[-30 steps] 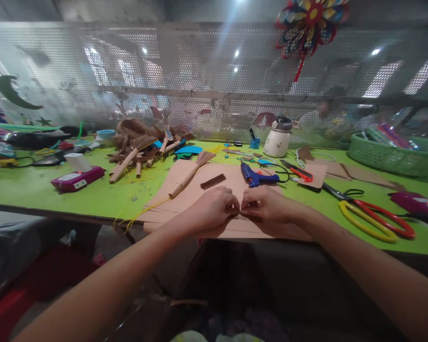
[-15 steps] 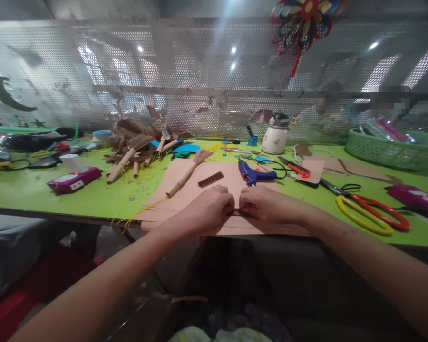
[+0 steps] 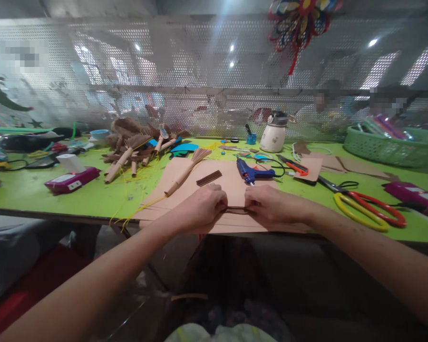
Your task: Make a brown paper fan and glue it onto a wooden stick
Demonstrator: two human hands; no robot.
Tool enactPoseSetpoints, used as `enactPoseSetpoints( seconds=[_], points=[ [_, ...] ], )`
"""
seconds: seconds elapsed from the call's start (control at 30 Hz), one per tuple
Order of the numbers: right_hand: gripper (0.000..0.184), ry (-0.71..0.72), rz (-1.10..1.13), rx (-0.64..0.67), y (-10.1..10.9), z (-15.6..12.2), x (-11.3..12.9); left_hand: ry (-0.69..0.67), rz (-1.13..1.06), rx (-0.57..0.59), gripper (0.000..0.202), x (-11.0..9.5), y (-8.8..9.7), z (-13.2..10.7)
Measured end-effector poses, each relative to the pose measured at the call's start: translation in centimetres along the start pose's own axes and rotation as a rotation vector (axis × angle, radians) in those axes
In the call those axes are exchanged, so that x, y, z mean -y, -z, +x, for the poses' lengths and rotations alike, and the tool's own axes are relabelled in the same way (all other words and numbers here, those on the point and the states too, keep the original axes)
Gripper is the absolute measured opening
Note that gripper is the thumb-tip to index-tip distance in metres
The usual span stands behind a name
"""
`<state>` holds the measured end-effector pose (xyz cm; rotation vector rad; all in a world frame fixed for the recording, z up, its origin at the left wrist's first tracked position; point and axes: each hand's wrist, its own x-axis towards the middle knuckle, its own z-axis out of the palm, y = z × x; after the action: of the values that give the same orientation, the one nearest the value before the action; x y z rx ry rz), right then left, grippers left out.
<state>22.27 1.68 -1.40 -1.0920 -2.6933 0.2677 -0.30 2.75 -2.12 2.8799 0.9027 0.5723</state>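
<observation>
A thin dark brown paper strip (image 3: 236,209) stretches between my two hands, low over the brown paper sheets (image 3: 185,214) at the table's front edge. My left hand (image 3: 209,205) pinches its left end, and my right hand (image 3: 266,203) pinches the other. The fingertips partly hide both ends. Just beyond my left hand lies a dark pleated piece of paper (image 3: 209,177). A blue glue gun (image 3: 253,172) rests behind my right hand. To the left, a rolled paper piece with a fringed end (image 3: 186,173) lies on the sheets, with yellow string (image 3: 133,214) near its lower end.
Scissors with red and yellow handles (image 3: 369,211) lie at right, near an orange cutter (image 3: 297,167). A white bottle (image 3: 273,135) stands behind. A green basket (image 3: 381,149) is at far right. Paper rolls (image 3: 123,164) and a purple power strip (image 3: 72,179) are at left.
My hands have moved apart, so a longer stretch of the strip shows between them. A part of another person's hand or arm now appears at the far left edge.
</observation>
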Motion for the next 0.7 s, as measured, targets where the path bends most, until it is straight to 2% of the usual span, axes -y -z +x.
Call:
enactPoseSetpoints(
  seconds=[0.43,0.7],
  points=[
    [0.007,-0.014,-0.046,-0.026,0.3,-1.1,0.6,-0.02,0.04,0.033,0.016,-0.1,0.6,-0.1],
    [0.009,0.049,-0.127,-0.077,-0.4,-1.4,0.7,-0.063,0.085,0.034,0.016,0.1,0.4,-0.1]
  ],
)
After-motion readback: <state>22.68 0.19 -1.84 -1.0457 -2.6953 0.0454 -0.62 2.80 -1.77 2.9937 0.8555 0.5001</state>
